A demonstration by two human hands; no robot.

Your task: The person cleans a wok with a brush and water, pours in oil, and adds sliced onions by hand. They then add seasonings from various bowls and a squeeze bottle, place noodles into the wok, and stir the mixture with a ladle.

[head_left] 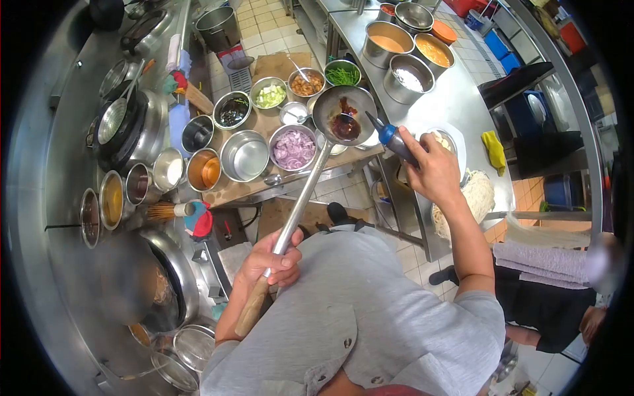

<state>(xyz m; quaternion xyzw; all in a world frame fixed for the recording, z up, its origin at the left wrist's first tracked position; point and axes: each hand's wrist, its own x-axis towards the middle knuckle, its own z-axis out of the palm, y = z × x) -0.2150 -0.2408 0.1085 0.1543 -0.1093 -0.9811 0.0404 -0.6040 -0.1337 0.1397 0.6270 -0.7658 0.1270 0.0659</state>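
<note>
My left hand is wrapped round the long metal handle of a wok ladle, just above its wooden grip. Dark brown sauce lies in the ladle's bowl, which is held out over the containers. My right hand grips a squeeze bottle with a blue cap, its nozzle pointing at the ladle's rim. Beneath and left of the ladle are bowls of sliced purple onion, chopped pale green vegetable, brown chunks and cut green vegetable.
Pots of orange sauce stand on the steel counter at the right, near a yellow cloth and a heap of noodles. Woks and a steaming pan line the stove at left. Another person is at lower right.
</note>
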